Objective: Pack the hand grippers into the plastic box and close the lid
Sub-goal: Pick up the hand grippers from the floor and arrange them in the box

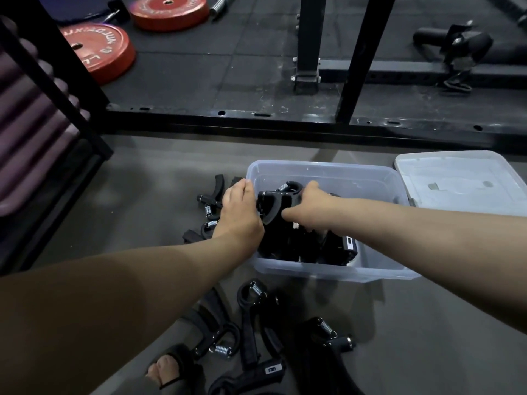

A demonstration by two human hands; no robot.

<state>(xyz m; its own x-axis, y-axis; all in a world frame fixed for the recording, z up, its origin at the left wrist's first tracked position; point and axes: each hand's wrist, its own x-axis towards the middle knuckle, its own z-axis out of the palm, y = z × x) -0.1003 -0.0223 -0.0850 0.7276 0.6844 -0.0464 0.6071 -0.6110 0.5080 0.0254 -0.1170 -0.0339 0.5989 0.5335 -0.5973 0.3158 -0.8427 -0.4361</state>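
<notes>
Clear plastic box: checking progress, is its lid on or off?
Off: the translucent plastic lid lies flat on the floor beside the open clear plastic box.

Gym, free-weights area. Two red bumper plates (98, 51) flat on black rubber floor tiles (199, 67); barbell end (222, 1) near them. Black steel rack uprights (309, 38) bolted to perforated base beam (285, 121). Purple rolled mats (25, 109) stacked at left. Spring hand grippers (251, 323) scattered on grey floor (142, 195).
</notes>
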